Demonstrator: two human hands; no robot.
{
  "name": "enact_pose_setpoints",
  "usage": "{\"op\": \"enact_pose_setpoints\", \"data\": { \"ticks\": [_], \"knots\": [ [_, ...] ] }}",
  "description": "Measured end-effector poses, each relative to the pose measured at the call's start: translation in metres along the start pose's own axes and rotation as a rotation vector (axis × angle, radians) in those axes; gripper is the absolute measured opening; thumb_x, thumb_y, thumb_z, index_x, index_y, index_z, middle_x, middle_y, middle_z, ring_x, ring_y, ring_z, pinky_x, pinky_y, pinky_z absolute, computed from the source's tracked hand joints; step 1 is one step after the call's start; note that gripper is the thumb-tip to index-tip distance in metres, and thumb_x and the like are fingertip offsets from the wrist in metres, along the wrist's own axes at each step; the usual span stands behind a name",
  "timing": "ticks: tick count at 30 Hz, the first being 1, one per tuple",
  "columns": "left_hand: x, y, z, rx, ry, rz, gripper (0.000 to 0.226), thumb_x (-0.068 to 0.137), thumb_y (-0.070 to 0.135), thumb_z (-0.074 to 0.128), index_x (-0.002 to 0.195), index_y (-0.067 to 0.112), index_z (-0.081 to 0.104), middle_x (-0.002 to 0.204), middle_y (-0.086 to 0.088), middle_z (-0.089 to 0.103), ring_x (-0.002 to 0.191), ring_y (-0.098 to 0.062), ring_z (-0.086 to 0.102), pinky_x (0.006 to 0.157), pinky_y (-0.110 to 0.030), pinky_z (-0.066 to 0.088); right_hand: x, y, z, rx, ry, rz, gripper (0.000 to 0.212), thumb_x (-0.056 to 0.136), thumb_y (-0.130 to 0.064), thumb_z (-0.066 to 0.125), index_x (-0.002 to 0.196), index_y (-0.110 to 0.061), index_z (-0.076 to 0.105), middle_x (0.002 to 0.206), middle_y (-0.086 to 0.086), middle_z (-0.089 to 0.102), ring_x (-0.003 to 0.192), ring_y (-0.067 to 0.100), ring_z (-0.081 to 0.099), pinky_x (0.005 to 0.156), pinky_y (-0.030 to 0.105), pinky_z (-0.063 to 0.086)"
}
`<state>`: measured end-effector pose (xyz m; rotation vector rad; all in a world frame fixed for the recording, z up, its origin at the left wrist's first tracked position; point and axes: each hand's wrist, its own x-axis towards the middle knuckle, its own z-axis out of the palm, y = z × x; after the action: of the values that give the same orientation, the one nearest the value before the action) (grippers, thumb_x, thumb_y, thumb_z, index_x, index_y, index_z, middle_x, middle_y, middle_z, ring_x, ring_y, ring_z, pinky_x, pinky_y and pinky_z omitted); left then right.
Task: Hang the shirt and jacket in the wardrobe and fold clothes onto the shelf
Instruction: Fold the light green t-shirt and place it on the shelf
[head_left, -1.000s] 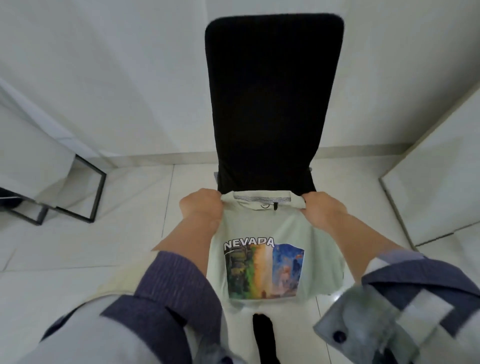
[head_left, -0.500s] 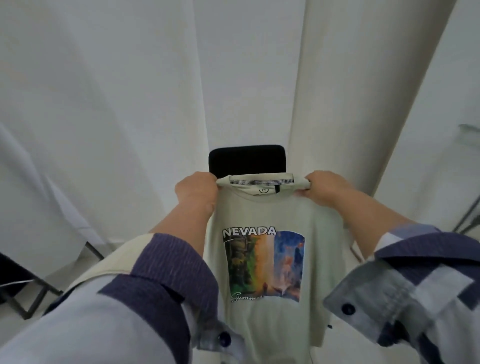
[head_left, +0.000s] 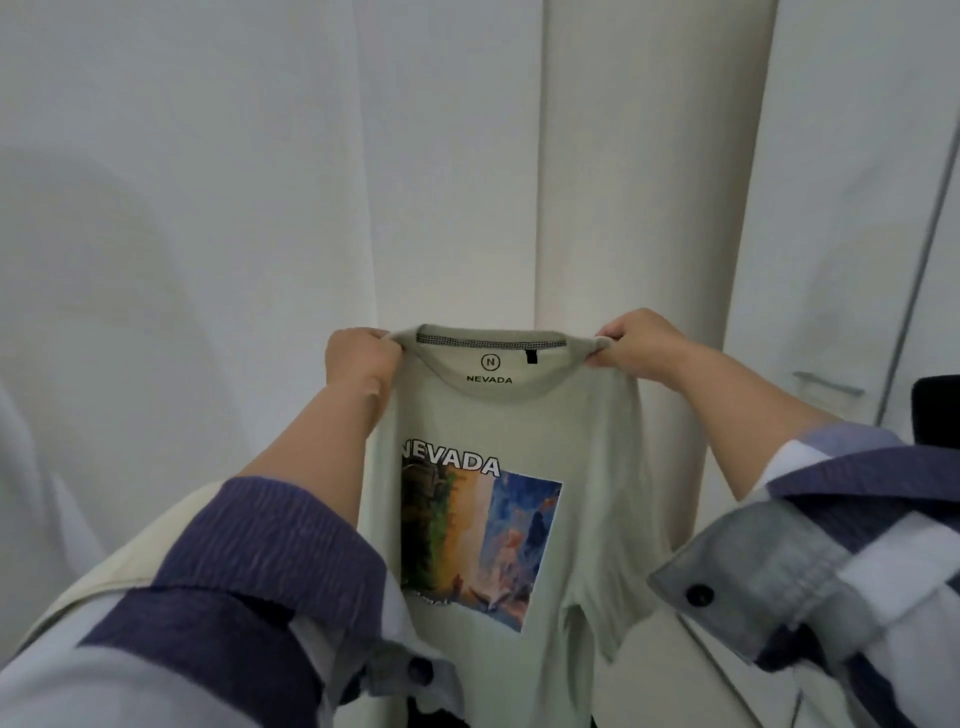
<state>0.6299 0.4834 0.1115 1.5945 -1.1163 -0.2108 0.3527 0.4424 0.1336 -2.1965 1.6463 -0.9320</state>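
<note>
Hands, left hand (head_left: 362, 355) and right hand (head_left: 635, 339), grip T-shirt (head_left: 592, 467) shoulders

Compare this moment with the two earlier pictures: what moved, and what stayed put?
The pale green T-shirt has been lifted from in front of the black chair and now hangs higher, before the white wardrobe door. The view has swung up and left, so the chair sits at the right edge. Unchanged: the left hand and right hand grip the collar's two ends, with the print facing the camera.
</note>
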Motion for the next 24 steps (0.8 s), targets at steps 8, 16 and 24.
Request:
{"op": "enact_pose_setpoints", "data": {
  "ticks": [8, 16, 24],
  "knots": [
    [-0.030, 0.050, -0.026, -0.815, -0.305, -0.141, 0.009, 0.061, 0.017, 0.042, 0.064, 0.010, 0.048, 0.056, -0.001, 0.049, 0.049, -0.016, 0.042, 0.055, -0.026, 0.034, 0.006, -0.010, -0.022, -0.116, 0.291, 0.241, 0.034, 0.074, -0.035, 0.070, 0.098, -0.011, 0.071, 0.097, 0.014, 0.071, 0.085, 0.028, 0.066, 0.075, 0.030, 0.050],
    [-0.047, 0.071, -0.039, -0.731, -0.399, -0.126, 0.012, 0.068, 0.022, 0.039, 0.060, 0.013, 0.044, 0.041, 0.005, 0.046, 0.036, -0.014, 0.042, 0.043, -0.015, 0.032, 0.007, -0.034, -0.015, 0.241, 0.041, 0.374, 0.020, 0.093, -0.009, 0.046, 0.104, -0.002, 0.061, 0.110, 0.013, 0.066, 0.087, 0.030, 0.062, 0.073, 0.036, 0.050],
    [-0.039, 0.057, -0.033, -0.824, -0.429, -0.145, 0.069, 0.091, 0.016, 0.026, 0.026, 0.014, 0.050, 0.029, 0.008, 0.042, 0.027, -0.009, 0.045, 0.049, -0.020, 0.039, 0.005, -0.043, 0.002, 1.268, -0.187, 0.251, 0.039, 0.101, -0.023, 0.023, 0.094, -0.014, 0.060, 0.092, 0.009, 0.065, 0.086, 0.025, 0.062, 0.071, 0.036, 0.053]
  ]
}}
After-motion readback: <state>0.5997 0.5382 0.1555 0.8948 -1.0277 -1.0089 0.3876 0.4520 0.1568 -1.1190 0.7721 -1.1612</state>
